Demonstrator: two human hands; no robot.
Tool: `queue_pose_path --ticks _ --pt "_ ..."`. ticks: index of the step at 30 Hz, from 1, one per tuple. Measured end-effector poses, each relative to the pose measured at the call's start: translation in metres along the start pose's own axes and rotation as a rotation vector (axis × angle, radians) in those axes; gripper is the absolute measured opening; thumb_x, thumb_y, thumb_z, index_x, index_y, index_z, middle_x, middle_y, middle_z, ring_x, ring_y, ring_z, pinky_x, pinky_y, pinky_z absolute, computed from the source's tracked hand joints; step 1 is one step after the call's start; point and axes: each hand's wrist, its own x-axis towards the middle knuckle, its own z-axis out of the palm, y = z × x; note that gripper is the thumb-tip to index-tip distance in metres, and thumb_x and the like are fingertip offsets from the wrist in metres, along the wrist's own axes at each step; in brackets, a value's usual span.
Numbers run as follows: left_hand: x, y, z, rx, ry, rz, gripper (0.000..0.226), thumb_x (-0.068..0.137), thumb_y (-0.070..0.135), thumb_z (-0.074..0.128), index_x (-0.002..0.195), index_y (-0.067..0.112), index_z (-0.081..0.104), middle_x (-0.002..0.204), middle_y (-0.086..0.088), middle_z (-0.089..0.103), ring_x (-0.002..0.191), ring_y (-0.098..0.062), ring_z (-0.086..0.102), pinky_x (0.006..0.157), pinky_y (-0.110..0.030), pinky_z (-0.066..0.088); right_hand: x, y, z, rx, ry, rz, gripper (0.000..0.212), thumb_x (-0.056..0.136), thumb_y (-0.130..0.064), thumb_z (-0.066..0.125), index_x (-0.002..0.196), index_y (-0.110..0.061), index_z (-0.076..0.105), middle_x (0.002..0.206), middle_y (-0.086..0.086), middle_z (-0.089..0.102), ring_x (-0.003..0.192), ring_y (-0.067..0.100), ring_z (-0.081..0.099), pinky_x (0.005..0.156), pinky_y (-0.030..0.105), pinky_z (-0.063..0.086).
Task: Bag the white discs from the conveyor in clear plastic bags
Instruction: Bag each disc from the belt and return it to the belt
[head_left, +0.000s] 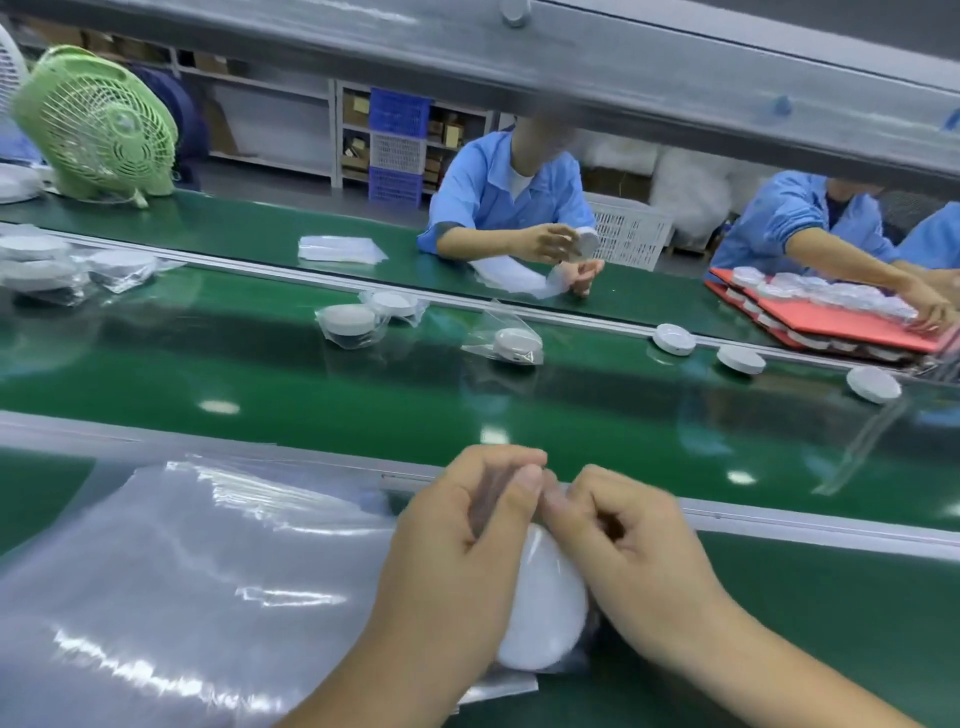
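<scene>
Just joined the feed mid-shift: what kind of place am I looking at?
Most likely a factory packing line: a long green conveyor belt carrying white discs, a worker in a blue smock bagging one opposite, and shelves of crates behind.

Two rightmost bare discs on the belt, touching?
Apart. Head view shows green belt between the rightmost disc and the neighbour disc.

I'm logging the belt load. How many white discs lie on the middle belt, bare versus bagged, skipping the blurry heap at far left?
Bare discs: 3
Bagged discs: 3
Total: 6
</scene>
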Motion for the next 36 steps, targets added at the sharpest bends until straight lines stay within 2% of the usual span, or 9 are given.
queue_pose_path --ticks 4,8,10,13,17,24,28,32,36 --pt "0.009 -0.003 -0.02 0.495 0.07 0.207 0.01 0.096 0.041 0.055 0.1 0.042 0.064 0.104 0.026 0.056 0.109 -0.001 0.053 0.084 -0.031 0.05 0.065 0.031 -0.007 -0.09 0.223 0.061 0.043 0.092 -0.036 0.058 0.058 -0.017 0.039 0.049 -0.011 0.034 0.049 0.003 0.03 0.048 0.023 0.028" --pt "0.011 -0.007 -0.033 0.726 -0.037 0.204 0.015 0.082 0.043 0.049 0.085 0.042 0.064 0.085 0.025 0.06 0.091 0.0 0.055 0.077 -0.023 0.046 0.152 0.071 -0.009 0.334 0.596 0.491 0.03 0.098 -0.018 0.052 0.069 -0.014 0.052 0.057 0.001 0.054 0.054 0.022 0.045 0.05 0.031 0.037" --pt "0.008 -0.013 -0.033 0.823 -0.114 0.207 0.02 0.081 0.046 0.047 0.086 0.042 0.066 0.08 0.026 0.06 0.088 0.0 0.053 0.08 -0.019 0.042 0.183 0.087 -0.008 0.308 0.51 0.645 0.019 0.104 -0.021 0.05 0.098 -0.011 0.066 0.086 0.005 0.073 0.067 0.025 0.066 0.057 0.035 0.05" --pt "0.009 -0.021 -0.031 0.938 -0.211 0.211 0.035 0.081 0.051 0.041 0.099 0.044 0.07 0.089 0.024 0.065 0.09 -0.001 0.054 0.084 -0.024 0.043 0.198 0.098 0.003 0.193 0.143 0.764 0.024 0.107 -0.018 0.049 0.126 -0.019 0.065 0.127 0.003 0.068 0.104 0.022 0.072 0.068 0.033 0.058" --pt "0.011 -0.034 -0.035 1.015 -0.31 0.187 0.04 0.088 0.052 0.039 0.119 0.049 0.064 0.112 0.023 0.062 0.103 -0.002 0.049 0.09 -0.025 0.045 0.165 0.075 0.031 -0.004 -0.08 0.558 0.008 0.105 -0.031 0.056 0.108 -0.03 0.063 0.108 -0.006 0.072 0.1 0.018 0.071 0.068 0.028 0.056" --pt "0.011 -0.033 -0.029 1.144 -0.4 0.317 0.036 0.095 0.057 0.044 0.121 0.04 0.063 0.114 0.017 0.065 0.105 -0.01 0.052 0.086 -0.034 0.047 0.041 0.011 0.036 0.001 -0.155 0.254 0.042 0.088 -0.068 0.048 0.084 -0.03 0.067 0.094 -0.012 0.075 0.089 0.007 0.069 0.076 0.033 0.054" --pt "0.006 -0.037 -0.024 1.127 -0.4 0.304 0.034 0.097 0.051 0.042 0.122 0.041 0.062 0.117 0.02 0.063 0.11 -0.006 0.054 0.083 -0.033 0.052 -0.007 0.002 0.022 0.05 0.024 0.196 0.065 0.089 -0.064 0.047 0.069 -0.002 0.05 0.071 0.01 0.05 0.069 0.023 0.048 0.064 0.032 0.043" --pt "0.002 -0.042 -0.023 1.075 -0.362 0.304 0.039 0.095 0.063 0.043 0.123 0.046 0.064 0.126 0.029 0.061 0.119 0.002 0.051 0.091 -0.027 0.05 -0.017 0.009 0.008 0.47 0.523 0.431 0.055 0.098 -0.034 0.053 0.058 -0.025 0.016 0.058 -0.004 0.013 0.055 0.018 0.01 0.053 0.032 0.01" --pt "0.0 -0.044 -0.023 1.084 -0.371 0.303 0.056 0.09 0.077 0.033 0.128 0.047 0.062 0.133 0.033 0.056 0.124 0.005 0.045 0.095 -0.021 0.044 -0.009 0.022 0.006 0.525 0.535 0.591 0.055 0.1 -0.023 0.054 0.061 -0.025 0.016 0.06 -0.004 0.014 0.059 0.019 0.009 0.059 0.037 0.008"
